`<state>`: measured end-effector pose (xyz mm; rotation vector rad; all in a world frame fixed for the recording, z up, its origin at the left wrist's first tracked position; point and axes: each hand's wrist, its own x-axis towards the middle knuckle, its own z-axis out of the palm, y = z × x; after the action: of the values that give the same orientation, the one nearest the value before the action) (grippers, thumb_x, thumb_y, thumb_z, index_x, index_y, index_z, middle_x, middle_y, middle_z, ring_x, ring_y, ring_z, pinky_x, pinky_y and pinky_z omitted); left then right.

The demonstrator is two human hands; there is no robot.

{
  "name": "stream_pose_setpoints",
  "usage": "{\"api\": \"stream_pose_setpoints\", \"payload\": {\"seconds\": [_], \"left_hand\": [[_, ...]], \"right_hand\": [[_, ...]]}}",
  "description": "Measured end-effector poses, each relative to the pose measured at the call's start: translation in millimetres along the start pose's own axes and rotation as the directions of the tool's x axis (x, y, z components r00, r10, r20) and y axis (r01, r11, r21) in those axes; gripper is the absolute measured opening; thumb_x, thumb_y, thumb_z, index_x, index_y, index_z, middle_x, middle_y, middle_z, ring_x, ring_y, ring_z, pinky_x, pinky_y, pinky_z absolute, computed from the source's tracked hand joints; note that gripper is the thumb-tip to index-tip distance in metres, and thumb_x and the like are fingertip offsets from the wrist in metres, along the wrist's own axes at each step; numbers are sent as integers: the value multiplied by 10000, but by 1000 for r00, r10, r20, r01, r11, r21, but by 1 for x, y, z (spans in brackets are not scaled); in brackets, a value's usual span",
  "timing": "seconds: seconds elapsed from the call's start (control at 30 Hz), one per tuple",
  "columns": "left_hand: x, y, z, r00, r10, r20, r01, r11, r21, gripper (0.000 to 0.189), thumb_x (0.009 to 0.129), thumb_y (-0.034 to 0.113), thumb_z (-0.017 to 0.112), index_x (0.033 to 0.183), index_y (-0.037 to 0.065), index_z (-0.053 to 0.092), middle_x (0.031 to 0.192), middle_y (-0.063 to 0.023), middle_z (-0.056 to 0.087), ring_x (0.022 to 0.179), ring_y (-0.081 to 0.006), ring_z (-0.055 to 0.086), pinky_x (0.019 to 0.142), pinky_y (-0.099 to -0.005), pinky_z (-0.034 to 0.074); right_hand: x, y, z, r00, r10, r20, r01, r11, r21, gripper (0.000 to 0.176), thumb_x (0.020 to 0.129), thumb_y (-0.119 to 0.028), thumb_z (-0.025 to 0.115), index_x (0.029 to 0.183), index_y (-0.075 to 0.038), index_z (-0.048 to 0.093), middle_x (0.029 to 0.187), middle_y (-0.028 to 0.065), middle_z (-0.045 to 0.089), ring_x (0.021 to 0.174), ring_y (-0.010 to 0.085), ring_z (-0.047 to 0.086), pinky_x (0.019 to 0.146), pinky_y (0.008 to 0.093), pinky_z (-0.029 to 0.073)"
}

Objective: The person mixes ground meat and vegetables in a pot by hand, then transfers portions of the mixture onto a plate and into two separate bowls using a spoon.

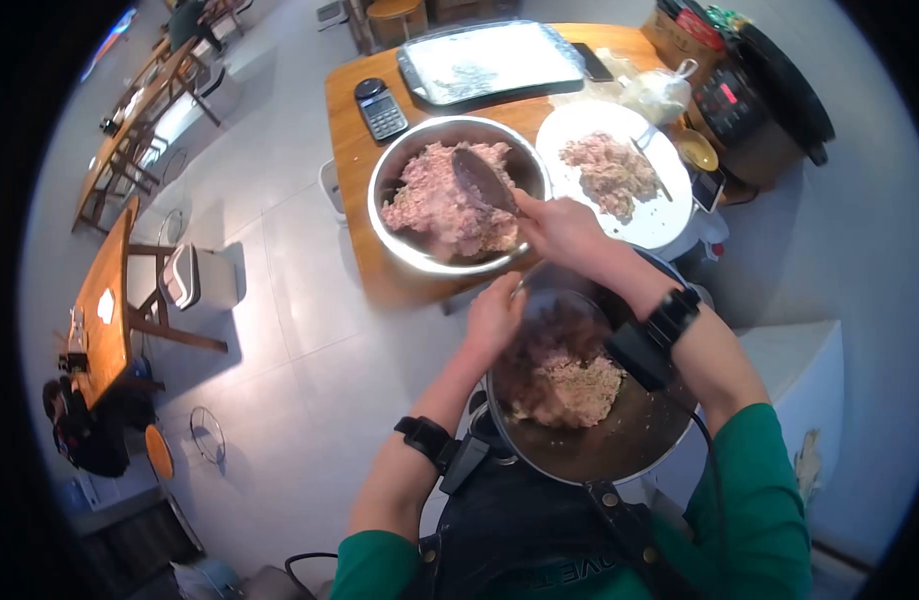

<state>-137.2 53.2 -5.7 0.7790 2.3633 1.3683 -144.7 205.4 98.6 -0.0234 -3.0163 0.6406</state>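
Note:
My right hand point(560, 235) is wrapped round the handle end of a dark, broad-headed spoon point(485, 182). The spoon's head rests on or just above pale ground meat point(430, 200) in a large steel bowl point(379, 226). My left hand point(495, 318) grips the rim of a second metal bowl point(635, 450), held close in front of my apron. More ground meat point(580, 385) lies in that nearer bowl, partly blurred. To the right of the steel bowl, a white plate point(565, 122) carries a smaller heap of ground meat point(610, 170) and a thin utensil.
On the wooden table point(348, 130) are a calculator point(383, 112), a foil-like tray point(490, 60), a phone point(593, 62) and a plastic bag point(660, 92). A dark cooker point(770, 110) stands at the right. A white bin point(205, 278) and other tables stand to the left.

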Motion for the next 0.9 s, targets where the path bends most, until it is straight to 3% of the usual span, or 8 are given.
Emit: {"api": "stream_pose_setpoints", "payload": {"seconds": [0.07, 0.13, 0.23, 0.33, 0.37, 0.43, 0.8, 0.9], "left_hand": [[3, 0, 2, 1000, 3, 6, -3, 1000, -28, 164, 809, 195, 538, 916, 73, 528, 884, -159, 568, 820, -371, 541, 687, -445, 424], [2, 0, 2, 999, -49, 5, 49, 997, -56, 170, 814, 202, 549, 923, 73, 560, 864, -165, 574, 810, -364, 547, 686, -411, 437], [-5, 10, -1, 999, 9, -35, -11, 997, -80, 168, 828, 172, 546, 957, 70, 584, 838, -173, 591, 789, -335, 573, 700, -372, 445], [-5, 29, -13, 997, -67, 33, 69, 995, -73, 152, 832, 145, 540, 948, 65, 597, 816, -174, 599, 780, -320, 587, 705, -371, 444], [-4, 26, -11, 997, -72, 37, 74, 995, -61, 152, 834, 144, 536, 944, 60, 598, 818, -174, 599, 784, -326, 585, 704, -377, 444], [-5, 20, -9, 996, -79, 51, 81, 996, -45, 153, 836, 144, 531, 940, 54, 599, 820, -174, 600, 788, -331, 584, 704, -382, 444], [5, 24, -16, 987, 121, 106, -143, 962, 233, 203, 852, 190, 511, 976, 43, 577, 858, -197, 596, 794, -354, 580, 703, -391, 451], [4, 4, -4, 993, -90, 82, 110, 948, -299, 286, 877, 243, 516, 1029, 5, 566, 888, -79, 616, 803, -124, 553, 707, -268, 433]], "right_hand": [[-32, -2, -28, 998, 36, -57, -33, 997, 63, 347, 828, -166, 490, 1161, -68, 490, 668, 136, 608, 567, 284, 603, 536, 395, 480], [-76, -2, -49, 968, 246, 47, -225, 774, 592, 441, 881, -118, 499, 1295, -25, 376, 687, 54, 586, 580, 119, 560, 569, 238, 466], [-146, 30, -42, 944, 321, -74, -173, 674, 718, 417, 901, -55, 453, 1305, -11, 362, 774, 42, 577, 633, 80, 539, 621, 208, 461], [-196, 47, -48, 854, 508, 111, -517, 804, 294, 342, 879, -164, 496, 1210, -75, 497, 661, 69, 607, 580, 155, 594, 595, 273, 486], [-203, 51, -44, 847, 518, 118, -528, 795, 299, 342, 879, -164, 496, 1210, -75, 497, 661, 69, 607, 580, 155, 594, 595, 273, 486], [-215, 63, -29, 864, 465, 190, -406, 869, -281, 244, 855, -197, 480, 1039, -74, 581, 670, 111, 623, 615, 258, 620, 611, 362, 497], [-182, 106, 12, 912, 330, 244, -251, 919, -305, 169, 819, -190, 483, 907, -89, 585, 605, 164, 583, 586, 333, 590, 547, 445, 472], [-180, 110, 13, 902, 372, 221, -317, 915, -248, 144, 826, -206, 489, 912, -133, 579, 615, 157, 582, 586, 351, 578, 548, 466, 462]]}}
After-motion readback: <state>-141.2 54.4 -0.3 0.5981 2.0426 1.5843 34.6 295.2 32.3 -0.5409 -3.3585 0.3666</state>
